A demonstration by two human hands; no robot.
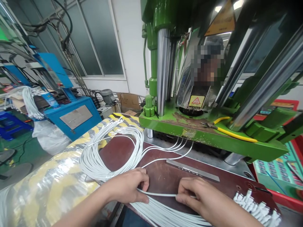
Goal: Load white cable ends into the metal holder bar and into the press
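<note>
A single white cable (162, 194) runs between my two hands above a brown board. My left hand (127, 186) curls around its left end, with thumb and forefinger slightly apart at the tips. On the other side, my right hand (195, 194) pinches the same cable between thumb and fingers. Below both hands lies a bundle of white cables (163, 211), with many white connectors (258, 208) at the right. A large coil of white cable (92, 154) rests just beyond my left hand. Several strands lead from the coil under the green press (165, 127).
A metal bar (193, 170) lies on the brown board (157, 176) ahead of my hands. Yellow-handled pliers (233, 130) rest on the press plate. A striped, plastic-covered surface (54, 176) extends left. A button panel (272, 171) stands right; a blue machine (75, 116) stands farther left.
</note>
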